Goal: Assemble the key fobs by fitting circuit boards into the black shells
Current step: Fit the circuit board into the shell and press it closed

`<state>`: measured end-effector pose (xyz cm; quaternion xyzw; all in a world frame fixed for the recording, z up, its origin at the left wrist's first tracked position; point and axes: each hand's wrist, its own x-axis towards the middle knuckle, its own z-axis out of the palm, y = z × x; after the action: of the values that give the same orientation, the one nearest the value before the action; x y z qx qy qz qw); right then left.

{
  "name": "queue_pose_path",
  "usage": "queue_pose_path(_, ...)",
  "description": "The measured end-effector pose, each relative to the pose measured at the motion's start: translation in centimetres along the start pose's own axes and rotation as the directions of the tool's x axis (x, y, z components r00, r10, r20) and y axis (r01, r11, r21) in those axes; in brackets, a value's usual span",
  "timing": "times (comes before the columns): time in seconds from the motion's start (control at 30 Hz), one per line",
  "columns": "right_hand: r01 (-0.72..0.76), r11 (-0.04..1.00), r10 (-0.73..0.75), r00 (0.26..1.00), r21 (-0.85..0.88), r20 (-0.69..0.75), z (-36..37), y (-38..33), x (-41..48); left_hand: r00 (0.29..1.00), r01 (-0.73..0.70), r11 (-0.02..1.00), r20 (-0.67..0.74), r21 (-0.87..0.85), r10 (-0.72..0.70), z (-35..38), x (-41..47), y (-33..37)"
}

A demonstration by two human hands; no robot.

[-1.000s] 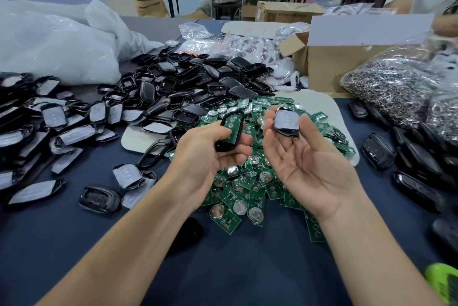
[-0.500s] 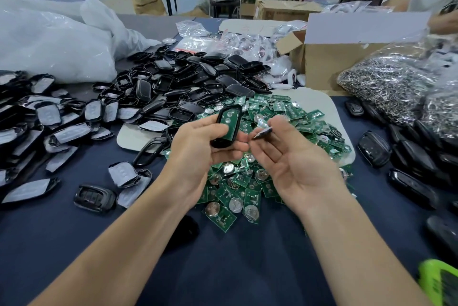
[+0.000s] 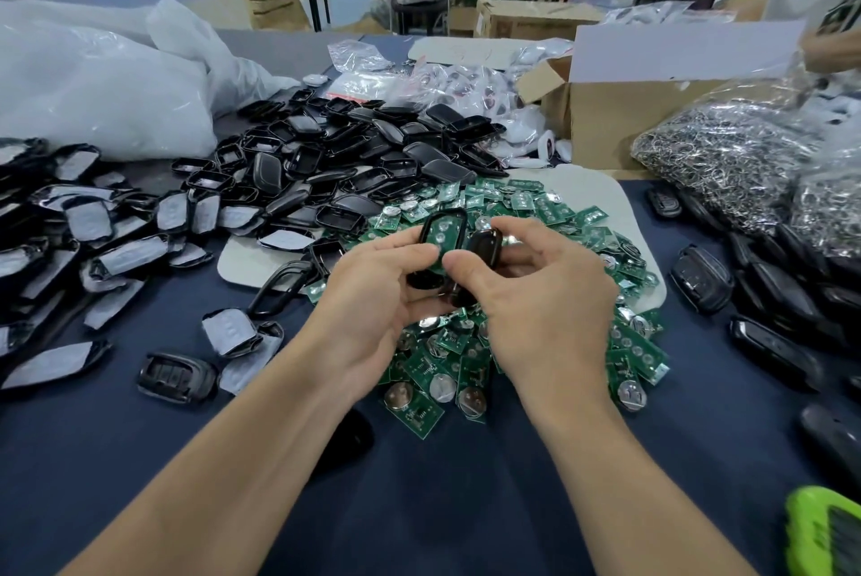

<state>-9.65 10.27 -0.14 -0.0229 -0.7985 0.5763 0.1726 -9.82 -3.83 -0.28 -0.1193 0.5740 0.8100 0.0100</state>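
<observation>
My left hand (image 3: 372, 296) grips a black shell (image 3: 459, 225) with a green circuit board (image 3: 441, 234) already seated. My right hand (image 3: 550, 300) pinches a second shell half (image 3: 484, 244) beside it, perhaps to close. Many circuit boards (image 3: 536, 207) and empty shells (image 3: 326, 156) wait on the table (image 3: 466, 505).

Forearms converge; left hand (image 3: 372, 296) grips a board-filled shell (image 3: 441, 233), right hand (image 3: 545, 300) pinches a shell cover (image 3: 484, 244), thumbs close together.
</observation>
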Motion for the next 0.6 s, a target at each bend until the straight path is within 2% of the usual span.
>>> queue_pose_path(0.23, 0.029, 0.999, -0.029, 1.000, -0.023, 0.012, 0.2, 0.1, 0.0, 1.000, 0.018, 0.997, 0.024, -0.069, -0.016, 0.0, -0.1, 0.1)
queue_pose_path(0.3, -0.026, 0.999, 0.026, 0.999, 0.020, 0.023, 0.1, 0.3, 0.1, 0.999, -0.003, 0.998, 0.040, -0.060, 0.006, 0.0, -0.1, 0.1)
queue_pose_path(0.37, -0.138, 0.982, 0.126, 0.987, 0.129, 0.097, 0.0, 0.5, 0.5, 0.996, -0.068, 0.997, 0.064, 0.037, 0.065, -0.1, 0.0, 0.1)
queue_pose_path(0.47, -0.387, 0.818, 0.279, 0.914, 0.426, 0.296, 0.0, 0.5, 1.0, 0.982, -0.171, 0.970, 0.104, 0.174, 0.155, -0.1, -0.1, 0.2)
queue_pose_path(0.6, -0.574, 0.554, 0.288, 0.812, 0.603, 0.507, -0.8, 0.3, 1.8, 0.965, -0.234, 0.951, 0.165, 0.204, 0.202, -0.1, -0.4, 0.6)
